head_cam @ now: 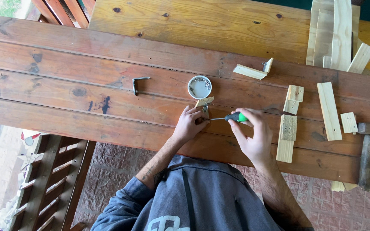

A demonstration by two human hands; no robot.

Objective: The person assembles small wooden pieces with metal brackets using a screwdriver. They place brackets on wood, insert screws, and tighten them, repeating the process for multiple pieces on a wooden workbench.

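A green-handled screwdriver [232,117] lies level over the near planks of the reddish wooden tabletop [65,85], its tip pointing left at a small wooden piece [204,102] with a metal bracket. The right hand [253,132] has its grip clamped around the green handle, wrist bent and forearm running back toward the body, while the left hand [189,124] rests palm down with fingers pressed on the small piece, steadying it. Just beyond sits a white cup of screws [199,87], with an L-shaped bracket [138,83] to the left, wood offcuts [328,110] to the right and a hammer [368,149] at the far right edge.
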